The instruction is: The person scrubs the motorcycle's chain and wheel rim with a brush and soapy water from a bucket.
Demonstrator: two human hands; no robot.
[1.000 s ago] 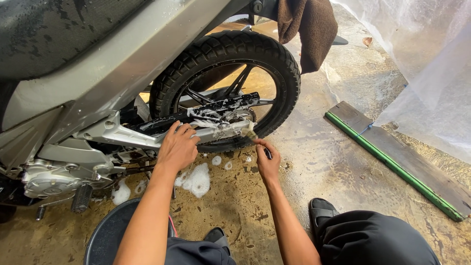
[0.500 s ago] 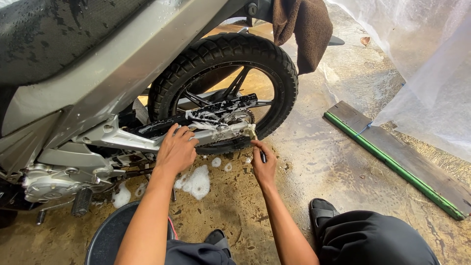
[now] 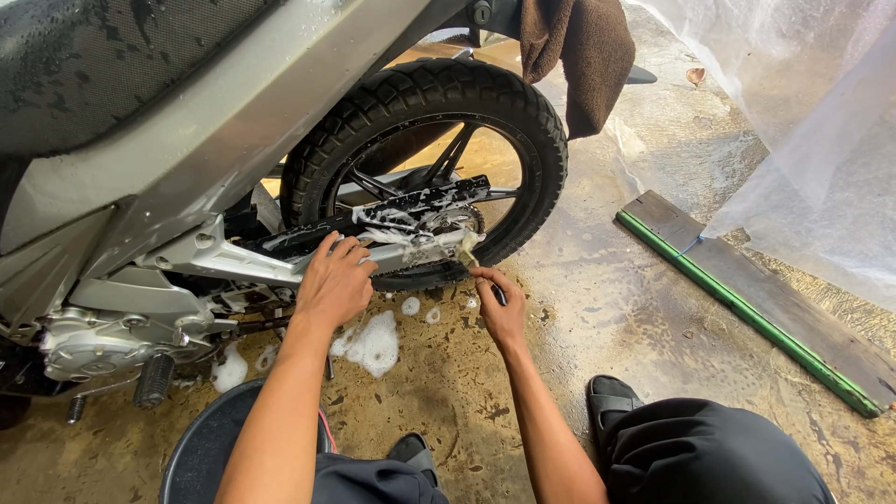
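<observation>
Brush (image 3: 469,250) gripped in right hand (image 3: 501,313), left hand (image 3: 334,282) flat on soapy swingarm (image 3: 280,266), contents of black bucket (image 3: 201,453) hidden.

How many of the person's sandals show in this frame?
2. One black sandal sits on the wet floor right of the right hand, beside the dark-trousered knee. The other sandal peeks out between the forearms, mostly hidden by clothing.

Black knobby rear tyre (image 3: 537,121), silver swingarm (image 3: 233,261), brown cloth (image 3: 579,47), white foam (image 3: 373,343), green-edged dark plank (image 3: 747,299), tan wet floor (image 3: 635,280).
</observation>
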